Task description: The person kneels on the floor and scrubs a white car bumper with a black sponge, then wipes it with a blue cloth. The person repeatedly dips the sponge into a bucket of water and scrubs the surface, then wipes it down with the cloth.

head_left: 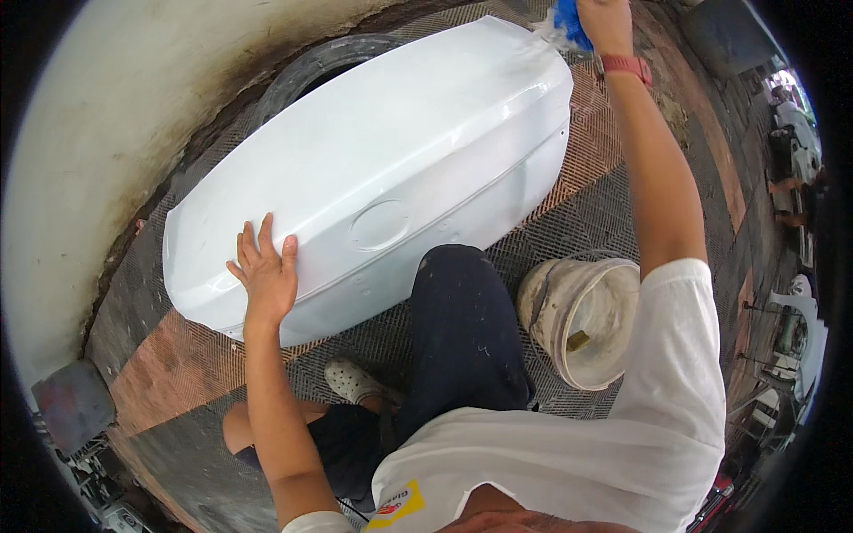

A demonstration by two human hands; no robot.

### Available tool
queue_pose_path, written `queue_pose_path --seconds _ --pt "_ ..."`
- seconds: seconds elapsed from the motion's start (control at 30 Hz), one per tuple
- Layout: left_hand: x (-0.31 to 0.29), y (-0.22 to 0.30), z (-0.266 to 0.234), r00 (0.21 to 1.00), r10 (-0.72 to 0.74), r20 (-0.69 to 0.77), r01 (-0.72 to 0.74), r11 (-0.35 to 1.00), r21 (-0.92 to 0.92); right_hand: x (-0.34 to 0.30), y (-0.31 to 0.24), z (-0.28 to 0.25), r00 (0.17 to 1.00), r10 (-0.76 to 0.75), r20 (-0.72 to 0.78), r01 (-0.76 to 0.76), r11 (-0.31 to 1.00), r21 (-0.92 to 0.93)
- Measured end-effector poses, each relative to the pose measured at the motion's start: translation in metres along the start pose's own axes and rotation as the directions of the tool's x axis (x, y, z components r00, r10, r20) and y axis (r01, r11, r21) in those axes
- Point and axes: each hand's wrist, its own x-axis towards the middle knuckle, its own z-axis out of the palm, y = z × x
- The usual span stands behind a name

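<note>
A large white car body panel (391, 133), with an oval recess and creased edges, lies across the middle, its far side over a black tyre (313, 73). My left hand (269, 280) rests on the panel's left end, fingers spread and holding nothing. At the far right end, my right hand (608, 27) is closed on a crumpled blue and white cloth (570, 25), which touches or hovers right by the panel's corner; I cannot tell which. The picture's top edge cuts off part of this hand. A red band (626, 67) circles my right wrist.
A dirty white bucket (544, 306) with a yellowish-green piece (578, 340) inside stands right of my knee. A stained wall (98, 169) curves along the left. Dark and reddish grid mats (591, 133) cover the floor. Car parts (795, 338) lie along the right rim.
</note>
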Motion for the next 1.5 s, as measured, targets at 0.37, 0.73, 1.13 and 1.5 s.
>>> queue_pose_path --seconds 0.37,0.73,1.13,1.5 --pt "-0.004 0.002 -0.003 1.000 0.016 -0.009 -0.017 0.999 -0.044 -0.086 0.060 0.064 0.688 0.211 0.695 0.139 0.901 -0.411" --pt "-0.003 -0.014 0.006 0.982 0.128 -0.137 -0.148 0.978 -0.146 -0.308 -0.233 0.175 0.695 -0.111 0.710 0.228 0.971 -0.072" --pt "0.024 -0.052 -0.014 0.819 0.366 -0.443 -0.549 0.727 -0.414 -0.314 -0.282 0.061 0.809 -0.235 0.539 0.108 0.961 0.256" --pt "0.019 -0.058 -0.007 0.762 0.412 -0.500 -0.621 0.685 -0.381 -0.566 -0.130 -0.281 0.572 0.820 -0.020 -0.404 0.260 -0.877"
